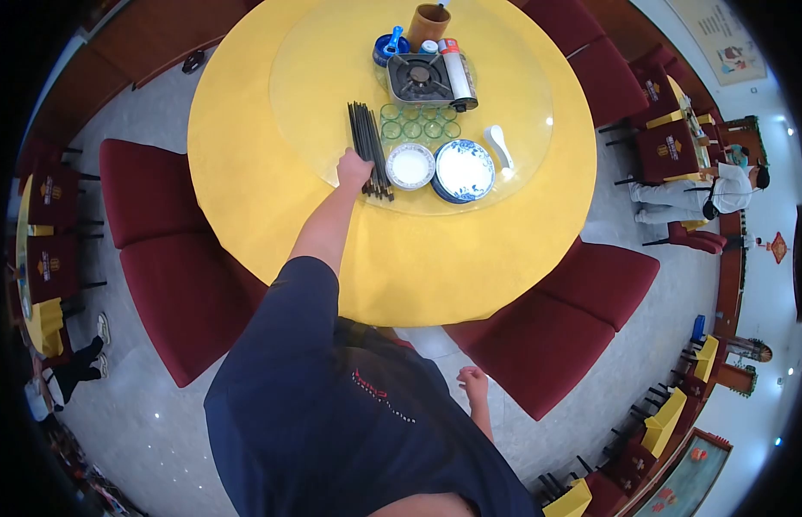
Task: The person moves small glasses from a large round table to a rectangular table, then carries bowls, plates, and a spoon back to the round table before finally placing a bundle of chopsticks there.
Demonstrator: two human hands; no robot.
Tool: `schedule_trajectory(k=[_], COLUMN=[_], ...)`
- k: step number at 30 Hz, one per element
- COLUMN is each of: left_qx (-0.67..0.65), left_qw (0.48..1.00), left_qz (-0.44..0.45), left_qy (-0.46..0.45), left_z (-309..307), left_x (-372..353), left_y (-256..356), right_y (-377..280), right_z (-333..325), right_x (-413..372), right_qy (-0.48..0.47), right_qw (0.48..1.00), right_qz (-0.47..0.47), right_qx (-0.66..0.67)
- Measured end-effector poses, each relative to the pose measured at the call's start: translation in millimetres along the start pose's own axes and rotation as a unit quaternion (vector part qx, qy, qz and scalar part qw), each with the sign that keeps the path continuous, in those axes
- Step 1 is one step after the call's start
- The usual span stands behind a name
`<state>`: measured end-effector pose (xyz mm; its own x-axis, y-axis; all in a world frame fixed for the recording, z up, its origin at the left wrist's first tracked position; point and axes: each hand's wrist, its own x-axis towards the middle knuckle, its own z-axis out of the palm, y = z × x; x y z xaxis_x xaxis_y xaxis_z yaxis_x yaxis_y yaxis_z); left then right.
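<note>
My left hand [355, 169] reaches over the yellow round table and closes at the left side of a bundle of dark chopsticks [364, 138]. The chopsticks lie side by side on the glass turntable [310, 103]. Just right of them sit a white bowl with a patterned rim [410, 166] and a stack of blue-and-white plates [466, 171]. A white spoon [499, 146] lies beyond the plates. Green-rimmed glasses [421, 121] stand in two rows behind the bowl. Low at my right side, away from the table, my right hand [474, 382] hangs with its fingers curled, holding nothing visible.
A portable gas stove [420, 79], a gas canister [456, 69], a blue container [390, 47] and a brown cylindrical holder [428, 26] stand farther back. Dark red chairs [181, 284] surround the yellow tablecloth [246, 129]. Another person [720, 189] stands at a table to the right.
</note>
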<state>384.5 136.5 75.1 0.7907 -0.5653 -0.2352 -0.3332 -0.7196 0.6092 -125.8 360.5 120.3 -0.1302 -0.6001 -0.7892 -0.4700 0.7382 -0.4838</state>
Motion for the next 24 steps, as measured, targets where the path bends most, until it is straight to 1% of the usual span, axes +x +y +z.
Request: schedule_trajectory(k=[1, 2, 3, 5, 6, 8, 9, 11, 12, 13, 14, 15, 17, 21, 24], left_qx=[0.008, 0.016, 0.017, 0.046, 0.046, 0.074, 0.073, 0.096, 0.094, 0.100, 0.106, 0.100, 0.131, 0.133, 0.118], left_qw=[0.999, 0.997, 0.997, 0.995, 0.995, 0.989, 0.989, 0.994, 0.995, 0.994, 0.994, 0.994, 0.989, 0.987, 0.989], left_qz=[-0.007, -0.015, -0.015, -0.008, -0.008, -0.030, -0.030, -0.028, -0.029, -0.030, -0.032, -0.036, -0.068, -0.079, -0.082], left_qy=[-0.036, -0.072, -0.073, -0.086, -0.086, -0.122, -0.122, -0.035, -0.035, -0.016, 0.003, 0.002, 0.024, 0.032, 0.039], left_z=[-4.1, -7.2, -8.1, -9.5, -9.6, -9.9, -8.8, -8.1, -3.4, 2.8, 6.7, 8.2, 8.1, 3.3, 4.1], left_x=[2.0, 2.9, 3.2, 3.5, 5.0, 6.4, 2.9, -9.8, -11.6, -13.5, -14.5, -14.8, -13.9, -7.2, -0.5], left_y=[2.6, 3.8, 3.3, 2.4, 1.5, 1.5, 4.3, 19.1, 22.1, 24.0, 25.2, 26.4, 31.6, 37.6, 37.5], right_y=[-2.2, -5.2, -1.4, 8.9, 15.0, 29.5, 38.8, 56.1, 63.2, 64.5, 63.4, 62.8, 63.2, 58.9, 53.8], right_z=[0.6, 1.8, 2.0, 1.2, 0.8, 0.6, 0.2, -0.6, -2.1, -1.6, -0.6, 0.2, 0.7, 2.5, 5.4], right_x=[1.0, -0.7, -0.6, 1.9, 1.0, -5.0, -7.2, -12.0, -15.5, -21.4, -29.1, -33.7, -41.8, -54.5, -61.9], right_qy=[0.001, 0.005, 0.005, 0.005, 0.005, -0.008, -0.008, -0.010, -0.017, -0.015, -0.002, 0.012, 0.017, 0.043, 0.039], right_qw=[1.000, 1.000, 1.000, 1.000, 1.000, 0.998, 0.998, 0.998, 0.998, 0.998, 0.997, 0.995, 0.996, 0.995, 0.994], right_qz=[-0.020, -0.017, -0.015, 0.024, 0.023, 0.059, 0.058, 0.054, 0.051, 0.051, 0.073, 0.094, 0.089, 0.089, 0.098], right_qx=[0.009, 0.005, 0.006, -0.006, -0.006, 0.009, 0.009, 0.038, 0.022, 0.018, 0.016, 0.013, 0.027, 0.018, 0.017])
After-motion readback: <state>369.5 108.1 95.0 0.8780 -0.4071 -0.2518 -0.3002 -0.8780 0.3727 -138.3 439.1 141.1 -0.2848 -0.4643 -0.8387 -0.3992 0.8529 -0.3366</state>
